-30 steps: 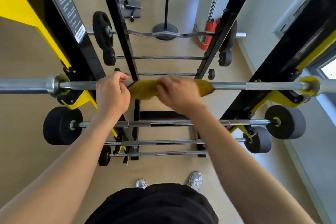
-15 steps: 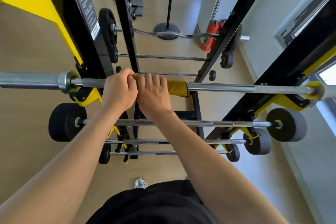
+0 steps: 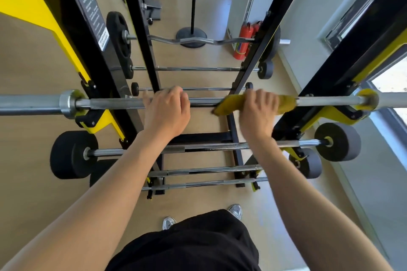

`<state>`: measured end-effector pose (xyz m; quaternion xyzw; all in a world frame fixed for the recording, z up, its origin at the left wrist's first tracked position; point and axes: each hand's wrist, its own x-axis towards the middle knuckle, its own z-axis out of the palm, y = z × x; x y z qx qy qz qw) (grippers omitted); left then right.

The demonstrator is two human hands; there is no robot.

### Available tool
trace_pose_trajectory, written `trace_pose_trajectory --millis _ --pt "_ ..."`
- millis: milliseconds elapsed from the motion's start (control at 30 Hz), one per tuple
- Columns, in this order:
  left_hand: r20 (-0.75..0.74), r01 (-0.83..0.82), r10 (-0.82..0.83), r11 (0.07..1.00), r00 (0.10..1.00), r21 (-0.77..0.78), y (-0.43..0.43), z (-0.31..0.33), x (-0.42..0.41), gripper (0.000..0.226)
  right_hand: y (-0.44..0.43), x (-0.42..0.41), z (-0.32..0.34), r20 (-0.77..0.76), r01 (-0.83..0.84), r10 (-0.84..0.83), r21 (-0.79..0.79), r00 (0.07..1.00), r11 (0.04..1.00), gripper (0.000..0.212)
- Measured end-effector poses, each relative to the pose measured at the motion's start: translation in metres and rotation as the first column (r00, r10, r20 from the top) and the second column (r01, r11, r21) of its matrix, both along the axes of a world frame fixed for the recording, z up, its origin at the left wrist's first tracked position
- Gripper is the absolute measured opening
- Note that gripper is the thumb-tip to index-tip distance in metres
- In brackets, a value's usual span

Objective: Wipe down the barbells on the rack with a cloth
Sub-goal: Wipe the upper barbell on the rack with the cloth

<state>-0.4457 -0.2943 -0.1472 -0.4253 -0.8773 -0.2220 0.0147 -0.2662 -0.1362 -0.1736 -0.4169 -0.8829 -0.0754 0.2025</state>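
A long steel barbell [image 3: 114, 103] lies across the top hooks of a black and yellow rack [image 3: 99, 121]. My left hand [image 3: 166, 111] grips the bare bar near its middle. My right hand [image 3: 258, 110] holds a yellow cloth [image 3: 286, 103] wrapped round the same bar, well to the right, close to the right upright. The cloth sticks out on both sides of the hand. Several more barbells sit below on the rack, among them one with large black weights [image 3: 211, 146] and two thin bars [image 3: 204, 170] under it.
Farther back hang a curl bar [image 3: 198, 40] and two short barbells [image 3: 193, 69]. A standing fan [image 3: 191, 35] and a red fire extinguisher [image 3: 243, 42] stand beyond the rack. A white wall and a window run along the right. My shoes [image 3: 168, 222] are on the tan floor.
My right hand has slid the yellow cloth along the top bar from beside my left hand far to the right. My left hand keeps its grip on the bar.
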Motion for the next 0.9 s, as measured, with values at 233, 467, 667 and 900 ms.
trace_pose_trajectory --millis 233,467,667,900 --pt "0.133 0.069 -0.124 0.932 0.983 0.357 0.031 0.018 0.03 0.044 -0.066 -0.087 0.008 -0.032 -0.43 0.429 -0.104 0.903 0.897 0.053" --pt "0.108 0.166 -0.195 0.958 0.975 0.234 0.061 0.0 0.045 0.04 0.059 0.038 0.021 0.16 -0.467 0.465 -0.027 0.871 0.884 0.053" --pt "-0.006 0.272 -0.273 0.953 0.962 0.13 0.088 -0.01 0.082 0.024 0.16 0.165 0.02 0.129 -0.194 0.19 0.018 0.973 0.981 0.049" --pt "-0.02 0.315 -0.318 0.929 0.948 0.195 0.134 0.007 0.132 0.028 0.153 0.149 0.019 0.178 -0.124 0.129 -0.04 0.975 0.991 0.04"
